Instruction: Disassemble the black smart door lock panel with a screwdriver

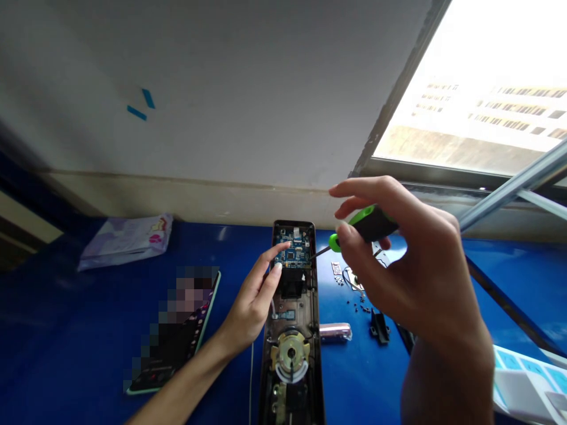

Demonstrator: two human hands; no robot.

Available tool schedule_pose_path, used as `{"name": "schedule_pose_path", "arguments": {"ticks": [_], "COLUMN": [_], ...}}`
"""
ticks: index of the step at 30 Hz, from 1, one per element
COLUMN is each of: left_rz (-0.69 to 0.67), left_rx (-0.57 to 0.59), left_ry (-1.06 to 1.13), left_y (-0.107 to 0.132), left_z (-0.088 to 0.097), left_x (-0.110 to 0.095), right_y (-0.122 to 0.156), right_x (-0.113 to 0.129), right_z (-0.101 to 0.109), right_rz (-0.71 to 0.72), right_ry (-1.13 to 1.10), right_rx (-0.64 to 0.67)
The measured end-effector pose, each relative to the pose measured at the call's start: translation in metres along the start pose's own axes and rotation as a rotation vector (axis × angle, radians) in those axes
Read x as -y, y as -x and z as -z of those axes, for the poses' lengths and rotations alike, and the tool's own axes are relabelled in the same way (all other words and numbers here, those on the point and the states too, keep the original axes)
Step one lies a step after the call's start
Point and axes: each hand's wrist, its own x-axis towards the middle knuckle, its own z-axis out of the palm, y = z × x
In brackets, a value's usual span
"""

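Note:
An opened door-lock body (293, 330) lies lengthwise on the blue table (88, 330), with a blue circuit board (294, 248) near its far end and a brass mechanism (290, 353) lower down. My left hand (257, 295) rests at the lock's left edge, its fingertips pinching the board's left side. My right hand (398, 265) is raised to the right of the lock. It grips a green-and-black screwdriver (365, 225), whose thin tip points at the board's right edge.
A phone (177, 330) lies left of the lock. A pale plastic packet (126, 239) sits at the back left. Small screws and parts (354, 283), a black clip (379, 327) and a small pink-wrapped cylinder (335, 332) lie right of the lock. A white-and-blue box (531, 383) is at the bottom right.

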Motion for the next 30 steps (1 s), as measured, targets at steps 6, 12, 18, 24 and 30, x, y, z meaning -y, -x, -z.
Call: {"name": "schedule_pose_path", "arguments": {"ticks": [6,12,18,24,30], "left_rz": [0.005,0.002,0.003,-0.011,-0.016], "left_rx": [0.032,0.044,0.050,0.043,0.043], "left_ry": [0.042,0.039,0.052,0.032,0.027], "left_y": [0.001,0.002,0.003,0.004,0.004], "left_z": [0.001,0.001,0.001,0.000,0.000], "left_x": [-0.002,-0.001,0.000,0.001,0.001], "right_y": [0.000,0.002,0.001,0.004,0.002], "right_x": [-0.004,-0.005,-0.005,-0.003,-0.003], "right_z": [-0.002,0.004,0.000,0.006,0.003], "right_rz": [0.037,0.049,0.072,0.069,0.042], "right_ry": [0.080,0.044,0.099,0.079,0.070], "right_rx": [-0.068,-0.016,-0.074,-0.007,-0.060]}}
